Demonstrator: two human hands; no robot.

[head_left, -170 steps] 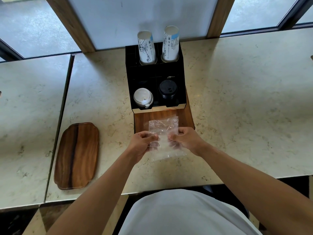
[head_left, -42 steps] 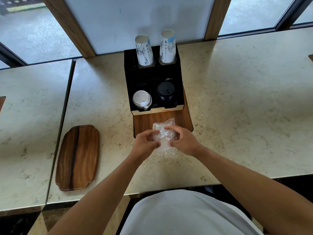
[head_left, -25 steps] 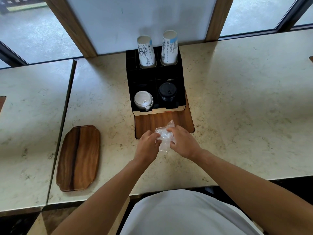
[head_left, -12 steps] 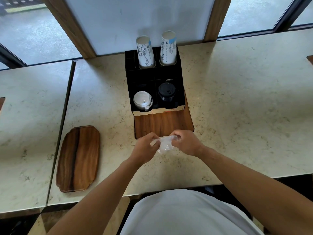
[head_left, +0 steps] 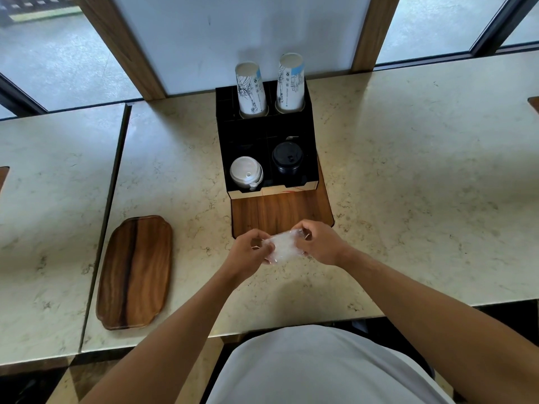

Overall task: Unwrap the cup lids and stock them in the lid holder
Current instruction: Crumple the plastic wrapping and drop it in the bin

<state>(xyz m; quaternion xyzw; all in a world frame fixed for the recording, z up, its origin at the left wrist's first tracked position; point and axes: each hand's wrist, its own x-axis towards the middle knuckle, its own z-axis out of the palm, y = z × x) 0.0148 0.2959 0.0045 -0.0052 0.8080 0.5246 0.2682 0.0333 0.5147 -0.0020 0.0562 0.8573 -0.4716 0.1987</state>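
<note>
A crumpled clear plastic wrapper [head_left: 284, 248] is bunched between my left hand [head_left: 251, 253] and my right hand [head_left: 322, 243], just above the marble counter in front of the holder. Both hands grip it with closed fingers. The black lid holder [head_left: 221, 147] stands behind, on a wooden board [head_left: 280, 212]. Its front left slot holds a stack of white lids [head_left: 246, 173] and its front right slot a stack of black lids [head_left: 287, 158]. Two stacks of printed paper cups [head_left: 250, 88] stand upside down in the back slots.
A long wooden tray [head_left: 135, 271] lies on the counter to the left. A gap separates this counter [head_left: 423, 185] from a second marble table [head_left: 49, 199] further left. Windows and wooden posts run along the back edge.
The flat wrapper held open between my hands has been crumpled into a small wad. My hands moved closer together and a little toward me, off the wooden board.
</note>
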